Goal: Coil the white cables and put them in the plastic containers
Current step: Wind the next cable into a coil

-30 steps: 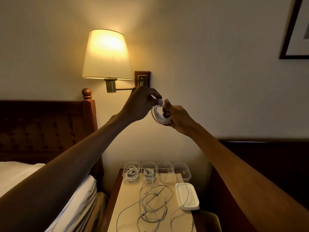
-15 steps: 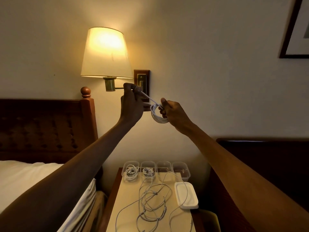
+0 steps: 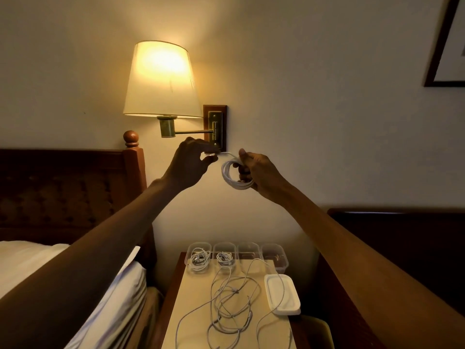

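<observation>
Up by the wall lamp, the coiled cable is gripped in the right hand, and the left hand pinches its loose end. Down on the nightstand, four containers sit in a row. The two leftmost hold a coil each, with loose cables and a lid in front.

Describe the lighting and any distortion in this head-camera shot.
Head view: the lit wall lamp is the only visible light source, its shade blown out near the bulb; the dark furniture at right sinks into near black; the picture frame leans, bent by the wide-angle lens; the coiled cable looks sharp.
</observation>
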Demonstrator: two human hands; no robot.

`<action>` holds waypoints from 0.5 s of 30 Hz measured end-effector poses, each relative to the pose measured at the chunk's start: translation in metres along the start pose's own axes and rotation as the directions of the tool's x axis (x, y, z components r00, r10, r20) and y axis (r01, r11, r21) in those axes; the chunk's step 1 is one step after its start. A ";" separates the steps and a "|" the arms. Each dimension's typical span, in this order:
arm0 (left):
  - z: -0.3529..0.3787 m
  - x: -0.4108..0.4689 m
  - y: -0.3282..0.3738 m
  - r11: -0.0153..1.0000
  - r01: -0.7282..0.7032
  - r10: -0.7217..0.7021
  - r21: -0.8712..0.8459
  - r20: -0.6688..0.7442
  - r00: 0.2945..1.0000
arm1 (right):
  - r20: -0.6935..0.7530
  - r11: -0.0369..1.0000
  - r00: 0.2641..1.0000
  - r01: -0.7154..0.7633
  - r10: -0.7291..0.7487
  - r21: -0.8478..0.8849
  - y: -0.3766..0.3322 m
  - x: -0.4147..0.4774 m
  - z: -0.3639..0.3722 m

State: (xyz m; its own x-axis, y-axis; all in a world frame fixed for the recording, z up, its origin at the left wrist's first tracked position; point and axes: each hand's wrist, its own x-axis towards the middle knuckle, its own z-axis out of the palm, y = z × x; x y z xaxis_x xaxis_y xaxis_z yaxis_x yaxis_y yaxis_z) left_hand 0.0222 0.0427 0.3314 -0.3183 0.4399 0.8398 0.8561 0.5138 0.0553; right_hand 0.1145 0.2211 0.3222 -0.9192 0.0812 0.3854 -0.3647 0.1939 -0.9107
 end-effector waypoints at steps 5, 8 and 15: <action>0.000 -0.005 0.027 0.731 0.422 -0.297 -0.536 0.306 0.904 | -0.046 0.983 0.992 0.110 -0.117 -0.147 -0.006 0.005 0.003; -0.006 -0.003 0.032 0.316 0.618 -0.389 -0.720 0.496 0.777 | -0.066 0.968 0.986 0.136 -0.153 -0.213 -0.008 0.006 0.000; -0.019 0.006 0.038 0.020 0.770 -0.311 -0.637 0.728 0.610 | -0.111 0.939 0.977 0.137 -0.180 -0.316 -0.005 0.007 -0.005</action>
State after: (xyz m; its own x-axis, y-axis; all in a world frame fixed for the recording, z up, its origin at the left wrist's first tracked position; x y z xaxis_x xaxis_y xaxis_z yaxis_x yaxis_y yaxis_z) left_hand 0.0605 0.0504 0.3489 -0.7574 0.6449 0.1019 0.0311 -0.1202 0.9923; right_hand 0.1101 0.2256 0.3299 -0.8162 0.1530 0.5571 -0.4214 0.5020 -0.7553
